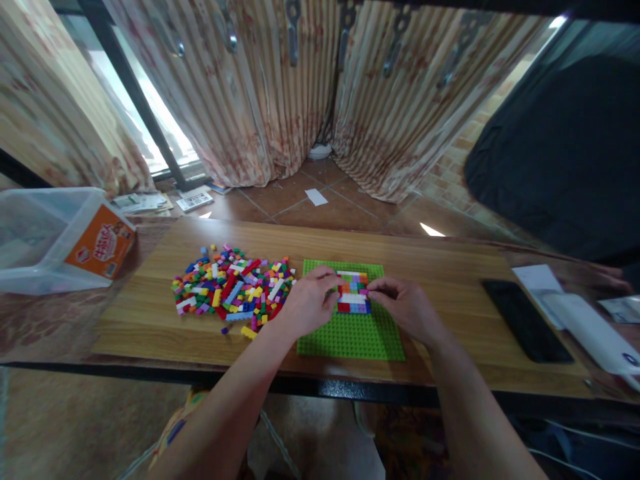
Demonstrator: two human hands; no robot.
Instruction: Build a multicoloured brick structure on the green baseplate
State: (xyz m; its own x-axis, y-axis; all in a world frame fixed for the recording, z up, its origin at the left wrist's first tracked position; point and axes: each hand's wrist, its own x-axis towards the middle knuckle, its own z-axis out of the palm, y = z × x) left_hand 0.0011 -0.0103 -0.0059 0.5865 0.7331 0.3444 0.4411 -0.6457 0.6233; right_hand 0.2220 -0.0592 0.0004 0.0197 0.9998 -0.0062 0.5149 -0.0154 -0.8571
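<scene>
A green studded baseplate (350, 340) lies on the wooden board, carrying a compact patch of toy bricks (353, 299) in white, orange, blue, purple and red rows. My left hand (311, 301) reaches in at the patch's left edge, its fingers curled; whatever lies between the fingertips is hidden. From the other side, my right hand (409, 308) pinches a small magenta toy brick (365, 292) at the right edge of the rows. Left of the baseplate spreads a pile of loose toy bricks (233, 287) in many colours, partly behind my left wrist.
A clear plastic bin (50, 230) with an orange label stands at the far left. On the right lie a black phone (525, 320) and a white device (593, 333). Beyond the wooden board (150, 333) are papers (195, 199) and striped curtains (280, 100).
</scene>
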